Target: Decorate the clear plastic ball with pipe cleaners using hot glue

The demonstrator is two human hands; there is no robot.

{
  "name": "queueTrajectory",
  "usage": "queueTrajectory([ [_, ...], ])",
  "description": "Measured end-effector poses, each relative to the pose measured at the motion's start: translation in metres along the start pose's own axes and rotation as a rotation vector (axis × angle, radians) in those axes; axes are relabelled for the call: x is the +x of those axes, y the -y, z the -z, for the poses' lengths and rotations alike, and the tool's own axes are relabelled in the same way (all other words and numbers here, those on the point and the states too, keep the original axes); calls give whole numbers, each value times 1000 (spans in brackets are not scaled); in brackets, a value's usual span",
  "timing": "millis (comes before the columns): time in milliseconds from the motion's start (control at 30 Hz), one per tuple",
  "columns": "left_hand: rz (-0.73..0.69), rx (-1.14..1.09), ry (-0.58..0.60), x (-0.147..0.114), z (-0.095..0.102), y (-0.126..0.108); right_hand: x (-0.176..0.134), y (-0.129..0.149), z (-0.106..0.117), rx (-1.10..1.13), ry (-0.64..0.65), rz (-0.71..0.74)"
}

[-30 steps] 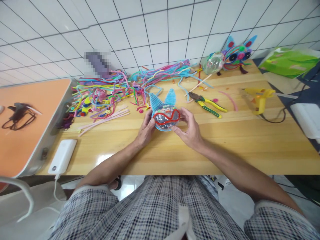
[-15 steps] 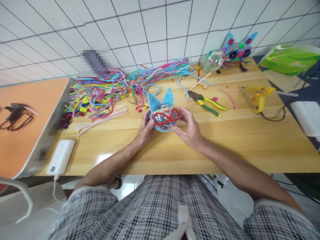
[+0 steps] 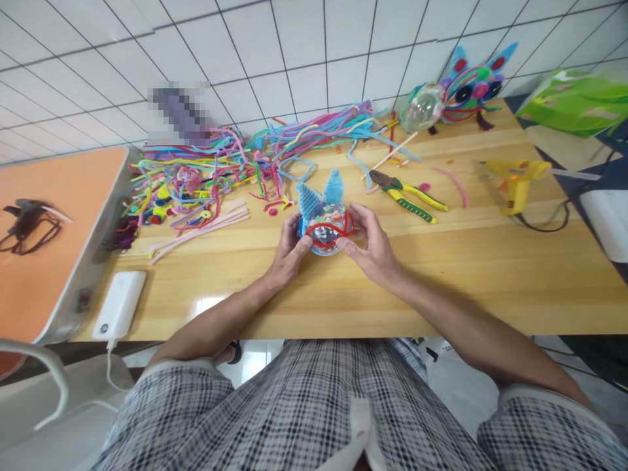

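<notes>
Between my two hands is a clear plastic ball (image 3: 334, 214) with two blue pipe-cleaner ears (image 3: 333, 188) on top. A bent red pipe cleaner (image 3: 349, 226) lies across its front. My left hand (image 3: 289, 252) grips the ball's left side, thumb on the front near the red loop's end. From the right, my right hand (image 3: 373, 248) holds the ball, its thumb pressing the lower front by the red pipe cleaner. The fingers behind the ball are partly hidden.
Loose pipe cleaners (image 3: 324, 134) are heaped along the wall. Pliers (image 3: 409, 196) and a yellow hot glue gun (image 3: 517, 183) lie to the right. A finished-looking animal head (image 3: 473, 95) and another clear ball (image 3: 422, 108) stand at the back. A white power bank (image 3: 120, 304) sits at left.
My right hand has closed in on the ball, its thumb now at the red pipe cleaner. The ball has turned slightly, and the camera view has shifted a little.
</notes>
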State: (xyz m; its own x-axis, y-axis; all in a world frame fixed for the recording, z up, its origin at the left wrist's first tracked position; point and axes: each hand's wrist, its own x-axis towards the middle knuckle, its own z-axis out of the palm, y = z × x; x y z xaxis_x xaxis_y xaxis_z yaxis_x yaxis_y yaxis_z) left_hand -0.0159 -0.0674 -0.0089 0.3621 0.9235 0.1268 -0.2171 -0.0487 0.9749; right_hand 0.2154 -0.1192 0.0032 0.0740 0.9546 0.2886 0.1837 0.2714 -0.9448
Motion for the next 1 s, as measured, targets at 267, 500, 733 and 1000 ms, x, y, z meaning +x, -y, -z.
queueTrajectory([
  [267, -128, 69, 90, 1, 13, 15, -1, 7, 3, -40, 37, 1],
  [500, -181, 76, 138, 3, 18, 22, -1, 6, 3, -39, 36, -23],
  [733, -200, 119, 120, 2, 16, 18, -2, 4, 2, -22, 40, -33],
  [1000, -225, 126, 130, 3, 17, 22, -1, 4, 4, 3, 70, -70],
])
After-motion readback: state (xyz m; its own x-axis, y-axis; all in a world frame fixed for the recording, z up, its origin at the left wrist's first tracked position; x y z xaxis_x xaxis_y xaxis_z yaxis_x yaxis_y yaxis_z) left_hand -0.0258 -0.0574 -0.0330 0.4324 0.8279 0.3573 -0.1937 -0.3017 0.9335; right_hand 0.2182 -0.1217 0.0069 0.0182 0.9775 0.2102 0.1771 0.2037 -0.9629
